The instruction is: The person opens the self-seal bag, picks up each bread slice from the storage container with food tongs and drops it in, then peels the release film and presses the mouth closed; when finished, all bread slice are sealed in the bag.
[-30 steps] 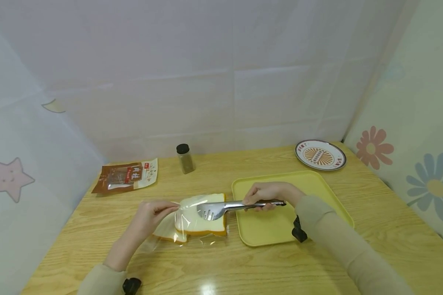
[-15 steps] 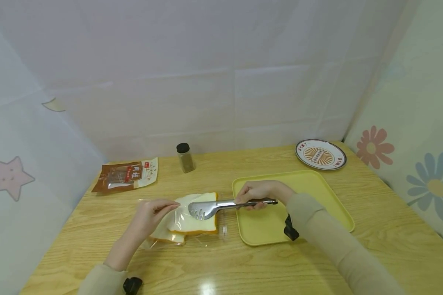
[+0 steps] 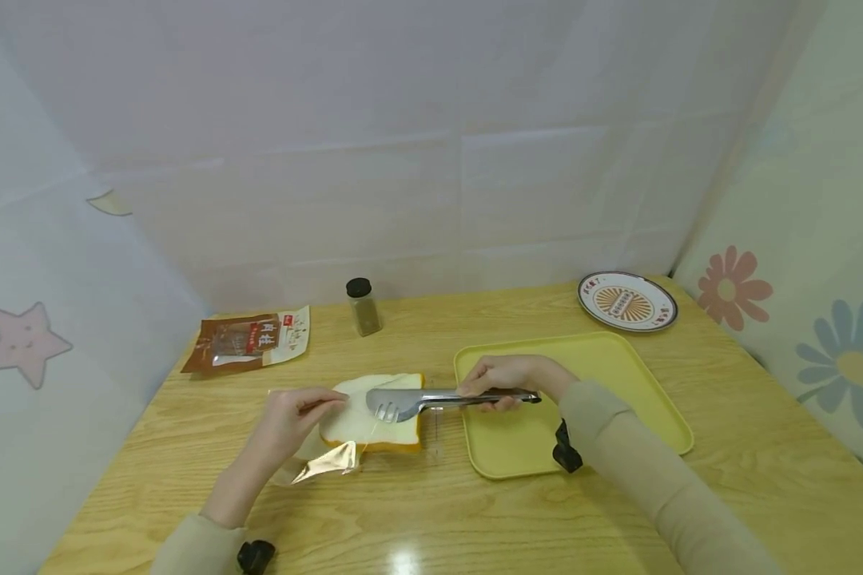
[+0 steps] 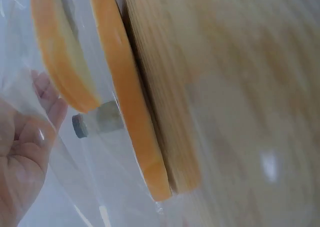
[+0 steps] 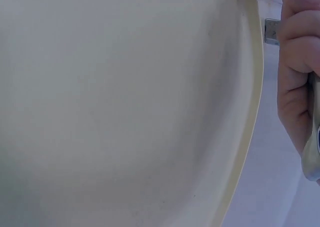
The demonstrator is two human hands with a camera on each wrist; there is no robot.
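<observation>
My left hand (image 3: 298, 421) pinches the edge of a clear plastic bag (image 3: 324, 463) at the left of the bread. My right hand (image 3: 499, 383) grips metal tongs (image 3: 446, 398), fingers curled round the handles. The slotted tong head overlaps the top of a white bread slice (image 3: 397, 432) with an orange-brown crust. In the left wrist view, two slices show edge-on through the film: a raised slice (image 4: 62, 62) and a lower slice (image 4: 132, 107) close over the wood. Gold-coloured glare (image 3: 334, 461) covers part of the bag at the front. The right wrist view shows curled fingers (image 5: 297, 62).
A yellow tray (image 3: 496, 467) lies under and beyond my right hand. At the back stand a black-capped spice jar (image 3: 364, 309) and, to its left, a brown food packet (image 3: 244, 342). A patterned plate (image 3: 627, 301) rests at the back right, near the wall.
The right hand and tongs have moved left, and the top bread slice has shifted left with them. The lower slice no longer shows in the head view. My left hand stays put.
</observation>
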